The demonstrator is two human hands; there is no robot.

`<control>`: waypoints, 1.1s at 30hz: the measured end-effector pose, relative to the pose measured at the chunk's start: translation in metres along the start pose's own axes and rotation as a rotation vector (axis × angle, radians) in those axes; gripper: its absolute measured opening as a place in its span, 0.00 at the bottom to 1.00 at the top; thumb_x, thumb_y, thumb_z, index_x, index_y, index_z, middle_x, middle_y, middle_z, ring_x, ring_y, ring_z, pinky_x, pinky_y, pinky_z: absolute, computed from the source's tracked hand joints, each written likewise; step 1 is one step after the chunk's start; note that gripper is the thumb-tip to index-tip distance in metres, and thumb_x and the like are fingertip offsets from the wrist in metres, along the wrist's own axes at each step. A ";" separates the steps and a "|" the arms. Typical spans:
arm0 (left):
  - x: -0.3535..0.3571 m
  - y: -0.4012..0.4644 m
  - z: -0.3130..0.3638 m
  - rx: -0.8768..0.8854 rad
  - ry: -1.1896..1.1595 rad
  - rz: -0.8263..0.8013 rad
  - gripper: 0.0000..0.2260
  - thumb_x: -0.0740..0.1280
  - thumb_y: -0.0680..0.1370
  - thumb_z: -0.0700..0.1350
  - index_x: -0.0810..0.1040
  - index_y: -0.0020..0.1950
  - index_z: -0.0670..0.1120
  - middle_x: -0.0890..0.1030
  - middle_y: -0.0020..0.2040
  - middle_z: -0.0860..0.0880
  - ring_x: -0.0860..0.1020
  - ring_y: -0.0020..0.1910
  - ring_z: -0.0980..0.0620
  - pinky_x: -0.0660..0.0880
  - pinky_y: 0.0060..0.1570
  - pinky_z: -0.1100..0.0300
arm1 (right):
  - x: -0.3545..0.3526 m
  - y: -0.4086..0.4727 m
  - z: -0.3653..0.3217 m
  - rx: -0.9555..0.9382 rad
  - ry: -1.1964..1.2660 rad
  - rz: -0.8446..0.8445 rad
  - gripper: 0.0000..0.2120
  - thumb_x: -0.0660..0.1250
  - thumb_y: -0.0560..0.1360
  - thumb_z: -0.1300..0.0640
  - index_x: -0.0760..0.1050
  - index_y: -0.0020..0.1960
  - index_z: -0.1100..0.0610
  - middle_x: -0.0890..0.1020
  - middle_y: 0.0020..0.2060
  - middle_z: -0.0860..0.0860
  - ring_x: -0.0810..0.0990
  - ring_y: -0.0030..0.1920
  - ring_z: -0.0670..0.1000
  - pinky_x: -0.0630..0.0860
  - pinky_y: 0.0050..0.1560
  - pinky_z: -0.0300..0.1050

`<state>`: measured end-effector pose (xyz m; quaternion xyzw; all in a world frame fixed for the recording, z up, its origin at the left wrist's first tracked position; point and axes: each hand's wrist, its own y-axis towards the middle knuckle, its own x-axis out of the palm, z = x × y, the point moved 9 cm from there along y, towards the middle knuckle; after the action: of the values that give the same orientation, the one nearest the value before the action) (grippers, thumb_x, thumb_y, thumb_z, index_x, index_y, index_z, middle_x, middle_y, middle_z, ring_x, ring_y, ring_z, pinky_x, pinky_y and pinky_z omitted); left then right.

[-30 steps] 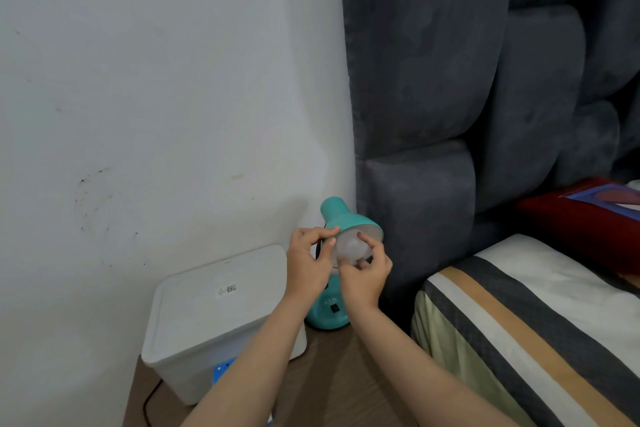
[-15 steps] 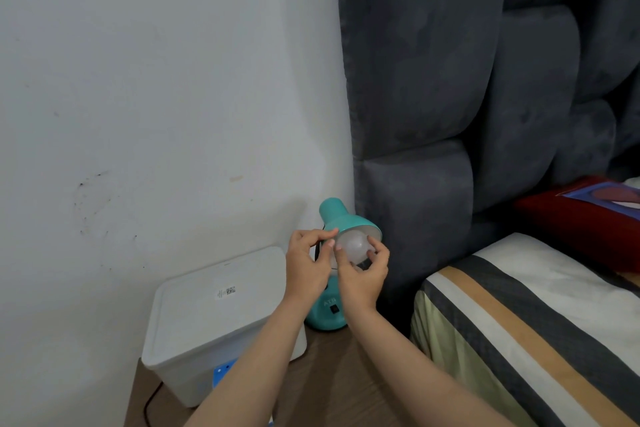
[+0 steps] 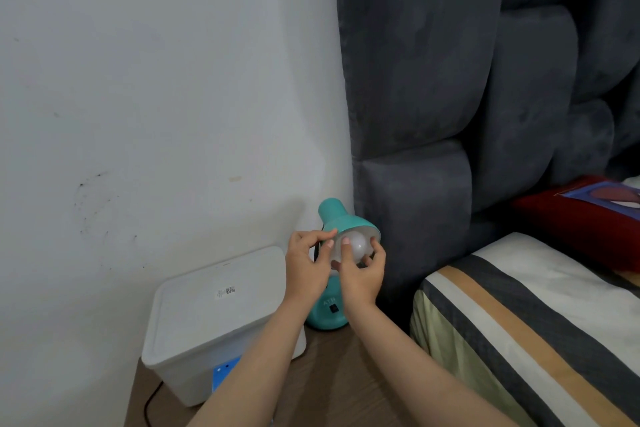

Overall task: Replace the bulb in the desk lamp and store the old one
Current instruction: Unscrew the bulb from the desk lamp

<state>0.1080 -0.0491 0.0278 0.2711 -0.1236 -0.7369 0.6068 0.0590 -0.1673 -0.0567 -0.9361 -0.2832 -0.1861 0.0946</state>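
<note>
Low centre of frame, my right hand [image 3: 362, 276] cups the bulb [image 3: 356, 246] from below, fingers curled round it; my left hand [image 3: 306, 263] pinches the lamp shade [image 3: 341, 218] rim.

lamp shade [image 3: 341, 218]: glossy teal | bulb [image 3: 356, 246]: frosted | headboard [image 3: 450, 80]: plush cloth | box [image 3: 214, 315]: matt plastic

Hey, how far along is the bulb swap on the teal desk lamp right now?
Done: nothing shows as finished. In hand: the right hand grips the white bulb in the lamp shade, whose rim the left hand holds. Left: whichever bulb this is, none is visibly stored yet.
</note>
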 end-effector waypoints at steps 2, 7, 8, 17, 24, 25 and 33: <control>-0.001 0.000 0.000 0.003 -0.007 0.007 0.11 0.67 0.75 0.39 0.80 0.48 0.56 0.75 0.47 0.52 0.76 0.51 0.58 0.69 0.53 0.76 | -0.001 0.003 -0.002 -0.039 -0.021 -0.013 0.21 0.73 0.70 0.56 0.71 0.60 0.47 0.75 0.60 0.54 0.79 0.57 0.54 0.81 0.53 0.50; 0.000 0.001 0.001 0.007 0.002 -0.004 0.12 0.67 0.75 0.38 0.79 0.47 0.57 0.75 0.47 0.51 0.76 0.50 0.59 0.69 0.53 0.76 | 0.000 0.007 -0.005 -0.081 -0.035 -0.058 0.25 0.72 0.66 0.69 0.77 0.58 0.47 0.73 0.62 0.57 0.79 0.55 0.53 0.81 0.51 0.45; 0.000 0.000 0.001 0.005 0.000 -0.006 0.12 0.67 0.75 0.39 0.79 0.47 0.57 0.75 0.48 0.51 0.76 0.50 0.60 0.69 0.53 0.76 | 0.000 0.007 -0.004 -0.079 -0.032 -0.051 0.27 0.73 0.67 0.66 0.74 0.62 0.48 0.72 0.62 0.55 0.78 0.56 0.51 0.80 0.50 0.40; 0.000 -0.001 0.001 0.005 0.006 -0.006 0.10 0.67 0.75 0.38 0.81 0.49 0.54 0.76 0.49 0.48 0.75 0.50 0.63 0.69 0.52 0.76 | 0.002 0.004 -0.004 -0.062 -0.052 -0.049 0.25 0.66 0.66 0.73 0.74 0.56 0.51 0.72 0.61 0.59 0.78 0.56 0.55 0.80 0.54 0.51; 0.000 -0.002 0.000 0.001 0.006 0.000 0.10 0.67 0.75 0.39 0.81 0.49 0.53 0.76 0.49 0.49 0.76 0.51 0.59 0.69 0.53 0.76 | 0.000 0.003 0.005 0.010 0.003 0.020 0.28 0.73 0.70 0.53 0.65 0.66 0.46 0.72 0.64 0.55 0.76 0.59 0.54 0.78 0.58 0.52; 0.000 -0.001 0.000 0.002 0.007 0.001 0.10 0.67 0.75 0.39 0.81 0.49 0.54 0.76 0.49 0.49 0.76 0.51 0.59 0.69 0.53 0.75 | 0.000 0.003 0.004 0.003 -0.002 0.021 0.25 0.72 0.70 0.55 0.67 0.63 0.45 0.73 0.63 0.56 0.77 0.59 0.54 0.79 0.57 0.52; 0.001 -0.001 -0.001 -0.007 0.012 -0.007 0.09 0.67 0.75 0.40 0.81 0.49 0.54 0.75 0.48 0.50 0.76 0.51 0.58 0.70 0.53 0.75 | 0.000 0.000 -0.003 -0.040 0.039 -0.010 0.25 0.73 0.70 0.60 0.69 0.64 0.48 0.73 0.62 0.54 0.76 0.58 0.51 0.79 0.50 0.36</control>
<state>0.1074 -0.0494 0.0260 0.2739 -0.1165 -0.7377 0.6060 0.0579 -0.1683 -0.0540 -0.9325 -0.2823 -0.2105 0.0803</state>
